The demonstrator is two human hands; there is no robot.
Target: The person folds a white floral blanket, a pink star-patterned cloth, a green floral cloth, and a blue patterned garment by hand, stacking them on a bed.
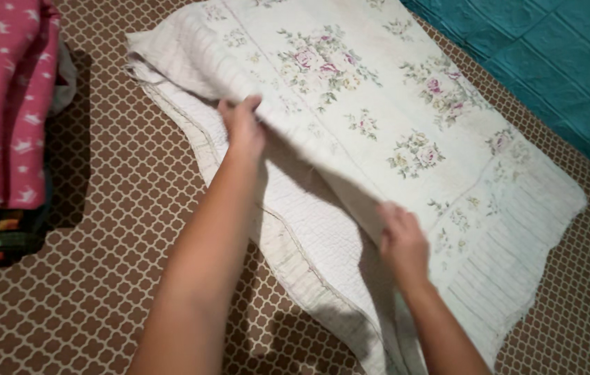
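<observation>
Both hands on the folded edge of the cream quilted cover with pink flower sprigs [378,118], spread across the brown lattice-patterned mat [100,229].

Left hand [243,125] and right hand [400,243] pinch that fold, fingers closed on cloth. It looks soft, light and floppy; best gripped along the edge. No labels show on the pink star-print fabric stack [3,104] at the left.

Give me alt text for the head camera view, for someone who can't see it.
Two bare hands, left hand and right hand, grip the folded edge of a white floral quilted cover spread on a brown lattice-patterned surface. A stack of folded clothes, topped by pink starred fabric, sits at left; teal fabric lies at upper right.
</observation>
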